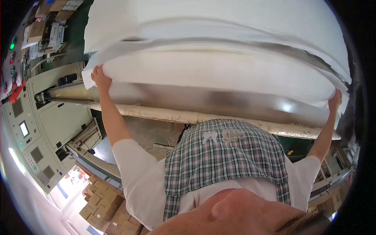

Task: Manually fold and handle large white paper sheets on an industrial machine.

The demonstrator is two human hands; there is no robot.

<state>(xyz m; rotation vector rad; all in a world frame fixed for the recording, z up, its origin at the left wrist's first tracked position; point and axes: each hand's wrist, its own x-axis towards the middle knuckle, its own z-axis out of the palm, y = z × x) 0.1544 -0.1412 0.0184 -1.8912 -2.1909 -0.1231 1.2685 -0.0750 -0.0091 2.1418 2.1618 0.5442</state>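
A wide white sheet (pixel 219 68), cloth or paper, stretches across in front of me in a thick, rounded fold or roll. My left hand (pixel 101 79) grips its left edge, the fingers closed over the material. Far out on the other side, my right hand (pixel 335 100) is closed on the sheet's right edge, its fingers partly hidden by the white material. Both arms are spread wide. Just below the sheet runs a smooth, shiny roller (pixel 223 102). More white layers (pixel 219 23) lie behind, with a dark gap between them and the front fold.
A long, pale wrapped bar (pixel 168 113) crosses between my body and the roller. At left stands a machine cabinet (pixel 56 121) with buttons and a small lit screen. Stacked cardboard boxes (pixel 102 201) are at lower left, and more cartons (pixel 37 31) at upper left.
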